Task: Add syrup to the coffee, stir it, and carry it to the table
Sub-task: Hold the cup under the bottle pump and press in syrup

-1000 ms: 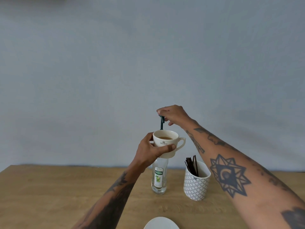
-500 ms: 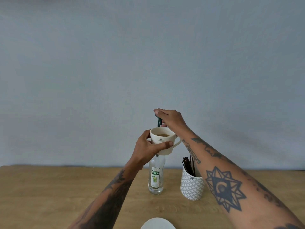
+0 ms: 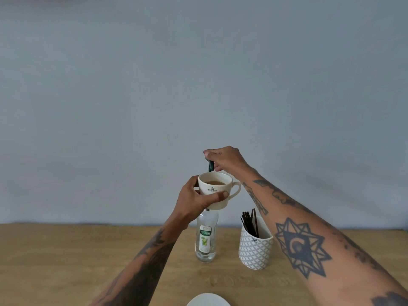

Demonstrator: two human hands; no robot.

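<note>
My left hand [image 3: 194, 199] grips a white coffee cup [image 3: 223, 184] by its body and holds it in the air, handle to the right. Light brown coffee shows inside. Behind and below the cup, a clear syrup bottle [image 3: 205, 239] with a green label stands on the wooden table [image 3: 66, 261]; its neck is hidden by the cup. A dark green piece [image 3: 210, 165], apparently the bottle's pump spout, points down just over the cup's far rim. My right hand [image 3: 225, 160] is closed over the top of that piece.
A white patterned holder [image 3: 256, 250] with several dark stir sticks [image 3: 249, 221] stands right of the bottle, under my right forearm. A white saucer's rim [image 3: 208, 300] shows at the bottom edge. A plain grey wall rises behind the table.
My right hand has sunk slightly on the green piece. The cup stays beneath it in my left hand. The whole view has drifted a little to the left.
</note>
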